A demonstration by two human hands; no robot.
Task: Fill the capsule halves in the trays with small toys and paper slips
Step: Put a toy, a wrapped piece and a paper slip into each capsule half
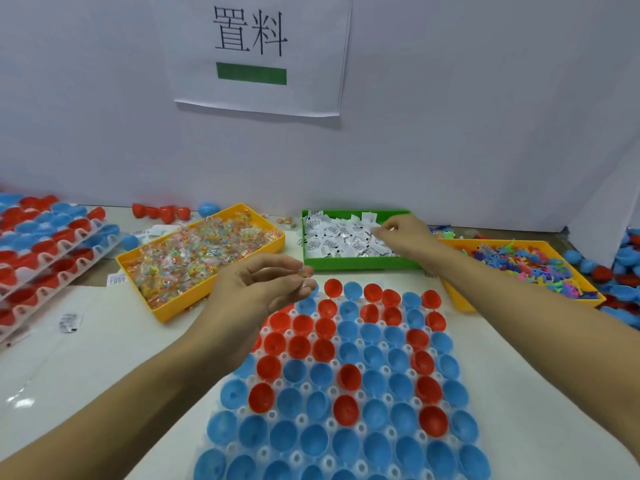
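Your left hand (pixel 263 285) hovers just above the far left corner of the capsule tray (pixel 343 386), fingers curled and pinching what looks like a small clear packet of coloured beads, poised to drop it into one of the open red and blue capsule halves (pixel 348 375) below. Your right hand (pixel 401 233) reaches ahead into the green bin (pixel 353 263), fingertips pinching at the heap of white paper slips (pixel 341 239); whether one is already lifted is hard to tell. The yellow bin of bead packets (pixel 197 258) sits just left of your left hand, the bin of small plastic toys (pixel 526 268) right of your right, both kept within reach on the tabletop (pixel 104 348).
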